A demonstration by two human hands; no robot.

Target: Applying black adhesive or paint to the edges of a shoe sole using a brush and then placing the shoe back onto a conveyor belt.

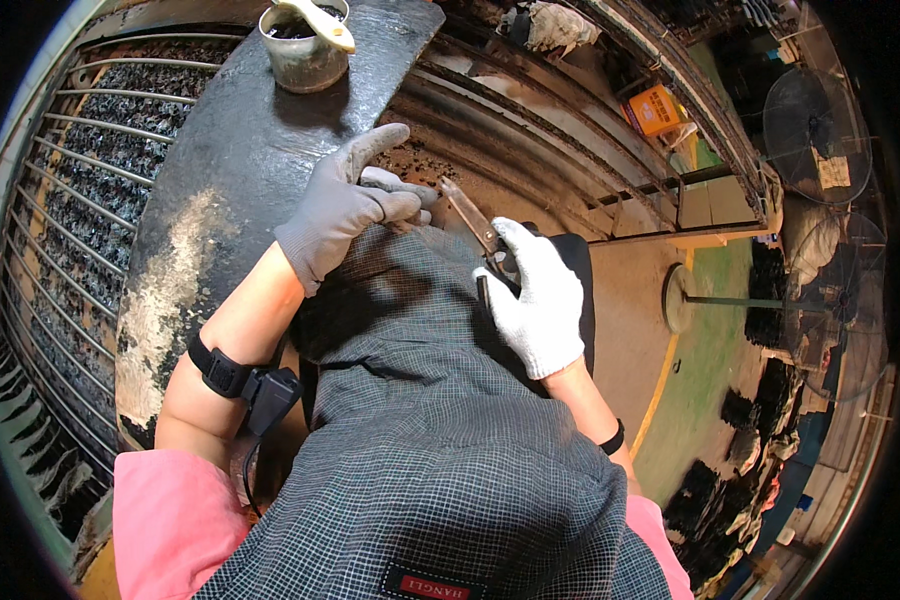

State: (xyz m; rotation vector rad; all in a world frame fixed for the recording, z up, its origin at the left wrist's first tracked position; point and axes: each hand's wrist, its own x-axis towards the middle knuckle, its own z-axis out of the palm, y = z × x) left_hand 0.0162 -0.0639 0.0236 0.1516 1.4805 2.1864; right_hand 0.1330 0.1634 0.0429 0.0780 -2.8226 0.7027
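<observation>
Dark tabletop (pixel 240 140) curved through the upper left; near centre, the right hand (pixel 535 300) gripped scissors (pixel 468 212), apart from the left hand (pixel 345 205), half-curled, on what I couldn't tell!

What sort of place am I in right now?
It looks like a factory or workshop, though I can't be certain: there's a yellow line along the floor, a big standing fan and a stained black worktop.
</observation>
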